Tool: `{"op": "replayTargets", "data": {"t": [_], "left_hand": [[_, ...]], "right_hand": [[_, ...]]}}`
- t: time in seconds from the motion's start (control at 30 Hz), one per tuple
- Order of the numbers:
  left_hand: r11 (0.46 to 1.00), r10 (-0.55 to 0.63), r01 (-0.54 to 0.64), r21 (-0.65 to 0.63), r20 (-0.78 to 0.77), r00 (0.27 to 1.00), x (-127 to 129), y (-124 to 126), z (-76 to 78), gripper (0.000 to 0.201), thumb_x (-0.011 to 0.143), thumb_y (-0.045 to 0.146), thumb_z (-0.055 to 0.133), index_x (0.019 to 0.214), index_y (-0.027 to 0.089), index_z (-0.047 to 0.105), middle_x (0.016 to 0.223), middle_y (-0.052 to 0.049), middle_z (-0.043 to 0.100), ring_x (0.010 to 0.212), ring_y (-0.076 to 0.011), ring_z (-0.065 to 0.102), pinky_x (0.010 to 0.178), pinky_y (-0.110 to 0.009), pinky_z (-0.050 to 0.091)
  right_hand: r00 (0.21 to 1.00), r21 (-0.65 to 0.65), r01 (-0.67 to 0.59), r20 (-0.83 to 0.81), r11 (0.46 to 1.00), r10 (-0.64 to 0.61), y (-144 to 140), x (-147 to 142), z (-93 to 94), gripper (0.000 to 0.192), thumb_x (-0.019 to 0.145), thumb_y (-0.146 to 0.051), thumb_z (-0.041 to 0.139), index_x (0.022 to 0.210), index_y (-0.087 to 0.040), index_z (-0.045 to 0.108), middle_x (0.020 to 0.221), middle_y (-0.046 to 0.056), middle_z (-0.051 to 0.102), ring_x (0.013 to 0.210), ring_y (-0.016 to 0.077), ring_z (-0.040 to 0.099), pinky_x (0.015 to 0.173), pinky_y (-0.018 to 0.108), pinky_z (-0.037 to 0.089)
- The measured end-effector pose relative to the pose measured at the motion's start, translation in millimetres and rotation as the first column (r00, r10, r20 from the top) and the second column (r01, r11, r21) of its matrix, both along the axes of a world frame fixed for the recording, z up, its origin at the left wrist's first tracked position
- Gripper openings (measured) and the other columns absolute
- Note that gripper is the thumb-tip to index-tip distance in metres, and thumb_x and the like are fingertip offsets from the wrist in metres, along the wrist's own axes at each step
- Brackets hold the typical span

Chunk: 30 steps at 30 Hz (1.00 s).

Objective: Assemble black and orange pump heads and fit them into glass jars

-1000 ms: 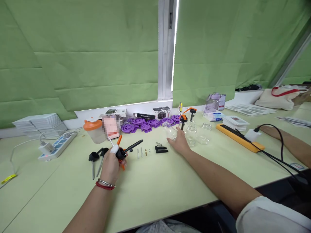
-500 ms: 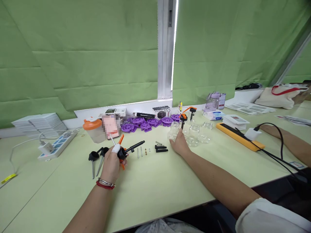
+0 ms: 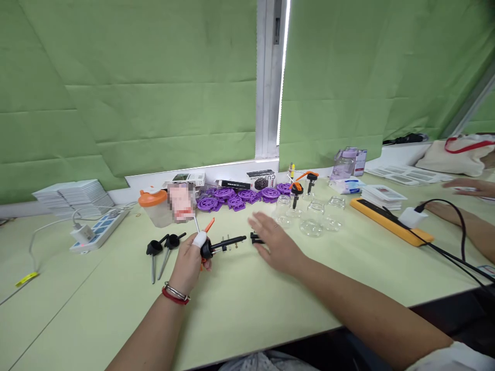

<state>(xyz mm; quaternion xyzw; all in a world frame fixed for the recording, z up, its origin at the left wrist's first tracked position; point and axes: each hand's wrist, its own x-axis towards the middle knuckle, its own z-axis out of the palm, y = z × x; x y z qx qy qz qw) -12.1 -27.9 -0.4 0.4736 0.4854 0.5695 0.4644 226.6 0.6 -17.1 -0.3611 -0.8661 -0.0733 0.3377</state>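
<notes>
My left hand (image 3: 189, 260) is closed around a black pump-like assembly (image 3: 228, 243) with an orange lever (image 3: 209, 224) and a metal rod. Its long black tube points right. My right hand (image 3: 278, 245) holds nothing; its fingers are apart, over small black parts (image 3: 255, 237) that it partly hides. Small screws (image 3: 229, 241) lie behind the tube. Left of my left hand rest two black cup-shaped parts with metal rods (image 3: 154, 248). Beyond my right hand stand several clear glass jars (image 3: 316, 207), with black-and-orange pump heads (image 3: 297, 188) among them.
Purple wheel-like pieces (image 3: 236, 200) are piled at the back, beside an orange-lidded cup (image 3: 152, 201) and a phone (image 3: 181, 201). A white power strip (image 3: 102, 232) lies left, a yellow-orange power strip (image 3: 390, 220) right. Another person's hands (image 3: 469, 187) are at far right.
My right hand has left the jars and moved left and nearer, with fingers spread over the small black parts. My left hand still holds the assembly, and the view has shifted slightly.
</notes>
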Motion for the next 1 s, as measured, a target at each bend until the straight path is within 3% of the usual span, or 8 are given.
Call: {"op": "replayTargets", "data": {"t": [0.1, 0.17, 0.23, 0.37, 0.47, 0.6, 0.8, 1.0], "left_hand": [[0.993, -0.108, 0.109, -0.04, 0.019, 0.994, 6.3, -4.7, 0.3, 0.03, 0.081, 0.047, 0.052, 0.073, 0.018, 0.052, 0.051, 0.004, 0.052, 0.031, -0.0084, 0.039, 0.035, -0.026, 0.042], [0.986, -0.159, 0.16, -0.035, 0.024, 0.987, 7.7, -7.9, 1.2, 0.031, 0.081, 0.048, 0.051, 0.074, 0.017, 0.053, 0.05, 0.004, 0.05, 0.032, -0.0088, 0.039, 0.037, -0.027, 0.044], [0.989, -0.146, 0.146, 0.024, -0.007, 0.989, 5.9, -11.2, 2.7, 0.031, 0.082, 0.048, 0.05, 0.082, 0.017, 0.056, 0.052, 0.003, 0.051, 0.037, -0.0105, 0.044, 0.043, -0.029, 0.047], [0.952, 0.102, -0.053, 0.301, -0.148, 0.984, -0.9, -17.8, 6.5, 0.038, 0.079, 0.04, 0.058, 0.11, 0.019, 0.055, 0.088, -0.006, 0.062, 0.072, -0.0177, 0.06, 0.067, -0.032, 0.051], [0.917, 0.057, 0.048, 0.397, -0.248, 0.967, -0.5, -20.3, 7.0, 0.048, 0.074, 0.034, 0.064, 0.12, 0.021, 0.052, 0.11, -0.01, 0.058, 0.092, -0.021, 0.058, 0.079, -0.033, 0.049], [0.974, -0.112, 0.171, 0.148, -0.343, 0.933, 7.7, -14.7, 1.9, 0.039, 0.07, 0.033, 0.069, 0.105, 0.019, 0.059, 0.088, -0.005, 0.06, 0.075, -0.017, 0.057, 0.067, -0.03, 0.049], [0.969, -0.205, 0.172, -0.176, -0.192, 0.96, 10.5, 1.5, -12.9, 0.033, 0.062, 0.036, 0.074, 0.081, 0.016, 0.058, 0.066, 0.001, 0.057, 0.056, -0.0131, 0.054, 0.051, -0.026, 0.044], [0.951, -0.111, 0.066, -0.302, -0.136, 0.984, 11.0, 4.0, -20.6, 0.028, 0.057, 0.029, 0.079, 0.073, 0.016, 0.061, 0.063, -0.002, 0.062, 0.054, -0.0152, 0.055, 0.052, -0.031, 0.046]], "right_hand": [[0.986, 0.082, -0.141, 0.1, 0.987, 0.132, -15.0, -18.6, 0.1, 0.042, 0.09, -0.011, 0.04, 0.13, -0.019, 0.049, 0.118, 0.013, 0.062, 0.106, 0.0228, 0.057, 0.094, 0.042, 0.044], [0.991, 0.052, -0.119, 0.069, 0.992, 0.115, -20.8, -24.0, 3.5, 0.036, 0.091, -0.011, 0.037, 0.12, -0.018, 0.058, 0.102, 0.012, 0.067, 0.09, 0.0204, 0.06, 0.083, 0.037, 0.046], [0.998, -0.037, -0.069, -0.01, 0.997, 0.069, -25.6, -23.7, 14.1, 0.031, 0.093, -0.016, 0.037, 0.112, -0.018, 0.062, 0.097, 0.013, 0.066, 0.088, 0.0209, 0.059, 0.079, 0.035, 0.045], [0.982, -0.291, -0.056, -0.188, 0.955, 0.0, -33.1, -16.6, 44.4, 0.027, 0.094, -0.025, 0.037, 0.103, -0.02, 0.062, 0.087, 0.008, 0.062, 0.078, 0.0192, 0.055, 0.07, 0.032, 0.042], [0.977, -0.487, -0.076, -0.211, 0.87, -0.033, -31.5, -15.0, 52.9, 0.025, 0.093, -0.024, 0.038, 0.089, -0.02, 0.063, 0.075, 0.004, 0.058, 0.07, 0.0164, 0.051, 0.064, 0.028, 0.038], [0.972, -0.696, -0.087, -0.217, 0.712, -0.093, -17.8, -18.4, 34.0, 0.028, 0.089, -0.025, 0.042, 0.066, -0.018, 0.056, 0.057, -0.001, 0.048, 0.053, 0.012, 0.04, 0.053, 0.025, 0.03], [0.939, -0.852, -0.124, -0.266, 0.509, -0.217, 3.3, -25.0, -6.7, 0.026, 0.085, -0.026, 0.048, 0.062, -0.017, 0.058, 0.056, -0.001, 0.051, 0.05, 0.0113, 0.042, 0.053, 0.026, 0.033], [0.907, -0.825, -0.205, -0.362, 0.527, -0.214, 5.0, -31.3, -21.4, 0.016, 0.081, -0.019, 0.052, 0.075, -0.017, 0.067, 0.06, -0.001, 0.054, 0.054, 0.0109, 0.043, 0.055, 0.025, 0.034]]}}
